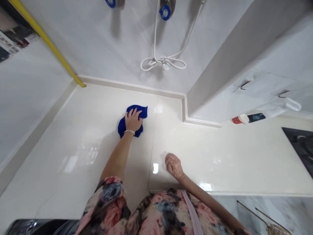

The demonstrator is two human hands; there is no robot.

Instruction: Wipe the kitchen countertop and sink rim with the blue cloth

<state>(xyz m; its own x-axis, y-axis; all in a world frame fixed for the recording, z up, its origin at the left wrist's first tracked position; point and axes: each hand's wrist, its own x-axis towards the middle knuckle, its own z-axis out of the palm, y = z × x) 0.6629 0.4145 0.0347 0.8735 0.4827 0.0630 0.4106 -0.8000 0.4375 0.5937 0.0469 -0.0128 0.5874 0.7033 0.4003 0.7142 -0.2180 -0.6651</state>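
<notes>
A crumpled blue cleaning cloth (122, 127) lies on the glossy cream countertop (97, 98). My left hand (133, 120) presses down over it, fingers a little apart and curved onto the fabric, gripping it against the surface. A bracelet circles that wrist. Closer to my body, my right hand (174, 164) is closed in a fist and rests on the countertop near its front edge. Nothing shows in that fist, and it is well apart from the cloth.
A yellow pipe (49, 42) meets the back left corner. A looped white cable (162, 61) and blue-capped valves (165, 12) hang on the wall. To the right stand a red-and-white paper cup (241, 119), a phone (256, 117) and a black hob (300, 147).
</notes>
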